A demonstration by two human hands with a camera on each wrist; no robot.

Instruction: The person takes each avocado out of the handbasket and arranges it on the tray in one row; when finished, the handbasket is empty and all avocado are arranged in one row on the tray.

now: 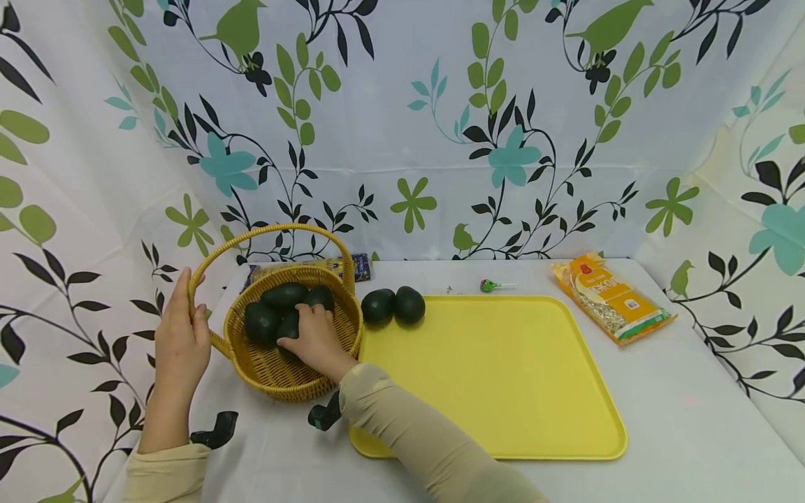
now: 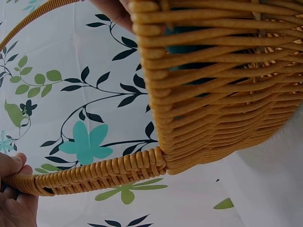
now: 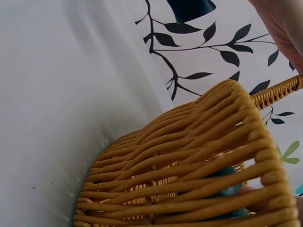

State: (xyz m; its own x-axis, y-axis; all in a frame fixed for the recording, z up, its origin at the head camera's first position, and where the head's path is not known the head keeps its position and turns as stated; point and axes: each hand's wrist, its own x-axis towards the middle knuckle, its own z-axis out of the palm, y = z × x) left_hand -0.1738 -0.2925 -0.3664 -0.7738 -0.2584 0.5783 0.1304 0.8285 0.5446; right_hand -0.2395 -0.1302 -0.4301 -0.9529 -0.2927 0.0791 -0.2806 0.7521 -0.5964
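In the head view my left hand (image 1: pixel 181 342) grips the arched handle (image 1: pixel 221 345) of a yellow-brown wicker basket (image 1: pixel 284 392) at its left side. The basket stands slightly tipped on the table and holds several dark green avocados (image 1: pixel 260 324). My right hand (image 1: pixel 319 341) reaches inside, fingers and thumb around one avocado (image 1: pixel 288 325); part of it is hidden under the fingers. From the left wrist view, the left hand (image 2: pixel 19 198) is seen curled round the handle. Through the weave in the right wrist view, a dark avocado (image 3: pixel 227 189) shows beside the fingertips.
Right of the basket lies a yellow tray (image 1: pixel 490 377), with two more avocados (image 1: pixel 409 305) at its far left corner. Behind stand a lollipop (image 1: pixel 488 286) and an orange-and-yellow food packet (image 1: pixel 613 299). A blue-and-yellow package (image 1: pixel 361 267) is partly hidden behind the basket.
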